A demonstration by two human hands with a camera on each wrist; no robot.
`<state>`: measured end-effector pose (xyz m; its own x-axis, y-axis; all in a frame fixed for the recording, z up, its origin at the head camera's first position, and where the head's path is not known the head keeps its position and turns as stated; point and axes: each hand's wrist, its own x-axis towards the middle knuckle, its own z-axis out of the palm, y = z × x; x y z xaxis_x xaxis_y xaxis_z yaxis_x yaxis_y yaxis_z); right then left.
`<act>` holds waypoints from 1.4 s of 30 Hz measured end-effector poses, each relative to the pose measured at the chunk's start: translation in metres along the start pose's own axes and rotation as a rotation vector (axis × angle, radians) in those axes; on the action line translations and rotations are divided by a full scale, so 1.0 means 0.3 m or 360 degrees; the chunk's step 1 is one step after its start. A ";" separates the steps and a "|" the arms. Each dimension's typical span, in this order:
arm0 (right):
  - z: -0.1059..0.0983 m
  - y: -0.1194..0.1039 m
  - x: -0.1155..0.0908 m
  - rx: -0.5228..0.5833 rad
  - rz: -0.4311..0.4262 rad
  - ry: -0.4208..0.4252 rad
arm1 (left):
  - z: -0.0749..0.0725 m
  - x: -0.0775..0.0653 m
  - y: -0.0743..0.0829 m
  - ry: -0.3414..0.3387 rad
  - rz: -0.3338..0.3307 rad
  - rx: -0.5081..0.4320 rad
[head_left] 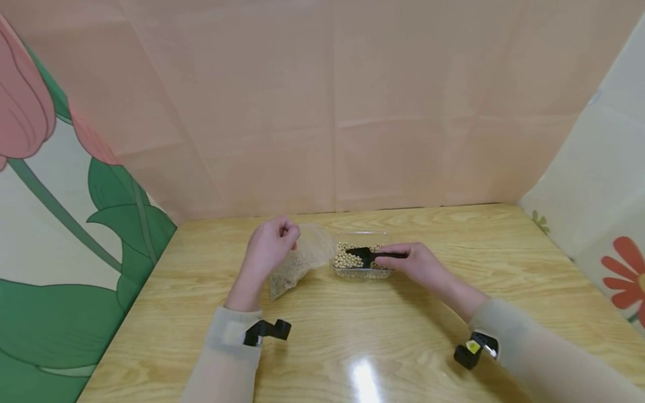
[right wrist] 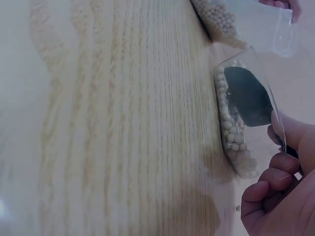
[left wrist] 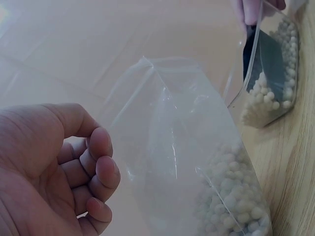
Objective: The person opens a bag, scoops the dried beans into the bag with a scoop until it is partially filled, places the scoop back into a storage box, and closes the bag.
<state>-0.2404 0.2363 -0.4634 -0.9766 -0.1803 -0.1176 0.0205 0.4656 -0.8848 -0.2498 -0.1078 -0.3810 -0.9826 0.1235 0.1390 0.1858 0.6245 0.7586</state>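
Observation:
My left hand [head_left: 272, 240] has its fingers curled at the upper edge of a clear plastic bag [left wrist: 172, 118] and pinches its film. Pale round beads [left wrist: 236, 196] fill the bag's lower part, and its mouth leans toward a clear box [head_left: 361, 273]. My right hand [head_left: 415, 263] grips the handle of a black scoop [head_left: 364, 256] between thumb and fingers. The scoop's blade lies inside the box among more pale beads [head_left: 346, 258]. In the right wrist view the blade [right wrist: 246, 96] shows through the box wall, close over the beads.
Both bag and box are on a wood-grain table [head_left: 312, 341], toward its far side. A pink backdrop [head_left: 332, 112] rises behind the table's far edge. Printed flower panels [head_left: 55, 235] stand at left and right. Each wrist wears a small black camera [head_left: 267, 331].

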 end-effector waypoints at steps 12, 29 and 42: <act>-0.037 0.045 -0.041 0.0077 0.0025 0.0008 | 0.001 0.000 -0.003 0.0003 -0.0011 -0.0010; -0.087 0.078 -0.071 0.0207 0.0094 0.0054 | -0.006 -0.009 -0.008 0.0001 -0.0021 -0.0018; -0.136 -0.026 -0.066 0.0172 0.0059 0.0100 | -0.006 -0.007 -0.012 0.0010 -0.0005 -0.0008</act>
<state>-0.2298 0.2715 -0.4359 -0.9862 -0.1083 -0.1254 0.0764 0.3742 -0.9242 -0.2486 -0.1117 -0.3829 -0.9832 0.1169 0.1405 0.1827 0.6210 0.7622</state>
